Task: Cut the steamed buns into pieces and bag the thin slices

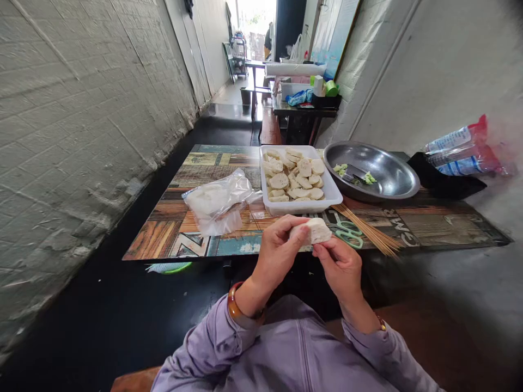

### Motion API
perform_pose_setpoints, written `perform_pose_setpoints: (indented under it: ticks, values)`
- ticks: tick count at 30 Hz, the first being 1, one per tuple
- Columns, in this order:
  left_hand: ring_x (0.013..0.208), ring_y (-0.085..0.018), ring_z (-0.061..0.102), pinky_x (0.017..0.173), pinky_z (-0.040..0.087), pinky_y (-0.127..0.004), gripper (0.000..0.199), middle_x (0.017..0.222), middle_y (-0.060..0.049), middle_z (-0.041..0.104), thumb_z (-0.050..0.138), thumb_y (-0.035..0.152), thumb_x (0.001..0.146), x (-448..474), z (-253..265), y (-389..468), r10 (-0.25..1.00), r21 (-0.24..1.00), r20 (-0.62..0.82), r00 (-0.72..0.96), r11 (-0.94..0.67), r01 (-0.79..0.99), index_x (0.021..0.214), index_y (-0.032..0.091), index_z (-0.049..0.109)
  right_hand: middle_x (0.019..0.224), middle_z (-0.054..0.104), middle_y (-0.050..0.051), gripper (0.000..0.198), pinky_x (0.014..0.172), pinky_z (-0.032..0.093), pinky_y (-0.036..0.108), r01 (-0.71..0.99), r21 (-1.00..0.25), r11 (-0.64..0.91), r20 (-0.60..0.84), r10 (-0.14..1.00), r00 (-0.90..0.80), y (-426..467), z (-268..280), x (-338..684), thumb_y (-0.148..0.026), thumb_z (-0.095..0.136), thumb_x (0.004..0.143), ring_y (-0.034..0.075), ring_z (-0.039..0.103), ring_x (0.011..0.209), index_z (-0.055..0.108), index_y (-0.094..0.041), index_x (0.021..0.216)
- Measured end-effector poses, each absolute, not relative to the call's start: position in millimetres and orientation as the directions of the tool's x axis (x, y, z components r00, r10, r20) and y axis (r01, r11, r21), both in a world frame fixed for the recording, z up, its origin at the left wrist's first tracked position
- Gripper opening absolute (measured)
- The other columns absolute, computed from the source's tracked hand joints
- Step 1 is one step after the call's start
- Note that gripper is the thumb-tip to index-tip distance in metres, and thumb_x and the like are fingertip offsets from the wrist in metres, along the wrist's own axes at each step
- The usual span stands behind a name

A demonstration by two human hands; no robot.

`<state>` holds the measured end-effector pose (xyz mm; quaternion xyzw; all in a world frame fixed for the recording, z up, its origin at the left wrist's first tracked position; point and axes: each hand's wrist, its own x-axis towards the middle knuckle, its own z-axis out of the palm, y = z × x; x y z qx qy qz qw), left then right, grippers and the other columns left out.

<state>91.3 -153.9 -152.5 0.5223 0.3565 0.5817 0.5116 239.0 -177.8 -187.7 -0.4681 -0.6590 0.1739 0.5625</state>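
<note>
My left hand [281, 247] is closed around a pale, spongy slice [318, 231], held up just over the table's front edge. Close beside its lower right edge, my right hand [340, 265] has thumb and fingers pinched together; whatever may be between them is too small to make out. Beyond my hands stands a white plastic tray [302, 207] heaped with similar pale slices [294, 177]. A bundle of thin bamboo skewers [370, 231] lies to the right of my hands, next to green-handled scissors [350, 234].
A clear plastic bag [220, 201] with whitish contents lies left of the tray. At the right stands a metal bowl [394, 177] with green scraps inside. Packs of plastic-wrapped goods [461, 149] sit in a black holder by the wall. Another table [304, 111] stands farther back.
</note>
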Motion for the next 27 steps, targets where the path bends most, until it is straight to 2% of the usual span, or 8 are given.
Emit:
perform_pose_setpoints:
  ticks: [8, 11, 14, 17, 21, 27]
  values:
    - [0.080, -0.016, 0.059, 0.073, 0.046, -0.025, 0.024, 0.087, -0.005, 0.070, 0.071, 0.040, 0.084, 95.9, -164.9, -151.0, 0.984, 0.960, 0.171, 0.058, -0.153, -0.236, 0.094, 0.020, 0.079, 0.062, 0.063, -0.002, 0.019, 0.054, 0.044, 0.025, 0.340, -0.861, 0.377, 0.447, 0.881, 0.154, -178.1, -194.8, 230.0, -0.031, 0.065, 0.090, 0.013, 0.055, 0.055, 0.067, -0.021, 0.074]
    - [0.079, -0.015, 0.060, 0.072, 0.046, -0.024, 0.024, 0.086, -0.004, 0.071, 0.073, 0.040, 0.082, 94.0, -168.9, -147.6, 0.989, 0.961, 0.138, 0.050, -0.121, -0.247, 0.092, 0.020, 0.079, 0.062, 0.063, -0.002, 0.019, 0.051, 0.042, 0.025, 0.279, -0.904, 0.324, 0.366, 0.924, 0.114, -174.8, -197.9, 232.4, -0.034, 0.065, 0.091, 0.012, 0.053, 0.052, 0.069, -0.021, 0.077]
    - [0.077, -0.014, 0.061, 0.071, 0.047, -0.023, 0.024, 0.086, -0.004, 0.073, 0.074, 0.040, 0.080, 89.6, -170.2, -141.9, 0.995, 0.951, 0.095, 0.022, -0.085, -0.297, 0.090, 0.019, 0.079, 0.068, 0.068, -0.001, 0.017, 0.054, 0.045, 0.024, 0.253, -0.918, 0.304, 0.321, 0.947, 0.026, -173.6, -199.3, 234.1, -0.034, 0.065, 0.091, 0.012, 0.058, 0.056, 0.073, -0.021, 0.085]
    - [0.074, -0.013, 0.061, 0.069, 0.047, -0.023, 0.026, 0.082, -0.003, 0.073, 0.075, 0.041, 0.079, 86.1, -170.5, -136.5, 0.998, 0.936, 0.057, -0.009, -0.057, -0.348, 0.089, 0.017, 0.078, 0.067, 0.069, -0.001, 0.016, 0.060, 0.049, 0.025, 0.274, -0.902, 0.335, 0.346, 0.938, -0.007, -175.3, -201.0, 232.9, -0.031, 0.064, 0.092, 0.013, 0.063, 0.060, 0.076, -0.022, 0.092]
    - [0.074, -0.012, 0.061, 0.069, 0.046, -0.022, 0.023, 0.081, -0.002, 0.073, 0.075, 0.039, 0.079, 88.9, -173.2, -134.2, 0.998, 0.934, 0.056, -0.021, -0.060, -0.351, 0.086, 0.017, 0.078, 0.061, 0.066, -0.003, 0.017, 0.061, 0.049, 0.025, 0.324, -0.869, 0.375, 0.409, 0.912, 0.041, -176.3, -202.9, 229.3, -0.029, 0.061, 0.093, 0.012, 0.061, 0.056, 0.076, -0.022, 0.093]
    - [0.074, -0.013, 0.062, 0.069, 0.047, -0.023, 0.024, 0.084, -0.004, 0.074, 0.076, 0.039, 0.078, 94.6, -170.8, -134.9, 0.997, 0.953, 0.052, 0.053, -0.034, -0.300, 0.085, 0.017, 0.077, 0.055, 0.062, -0.004, 0.024, 0.057, 0.044, 0.025, 0.355, -0.852, 0.384, 0.439, 0.895, 0.085, -168.5, -200.2, 229.2, -0.031, 0.061, 0.092, 0.012, 0.057, 0.052, 0.069, -0.021, 0.071]
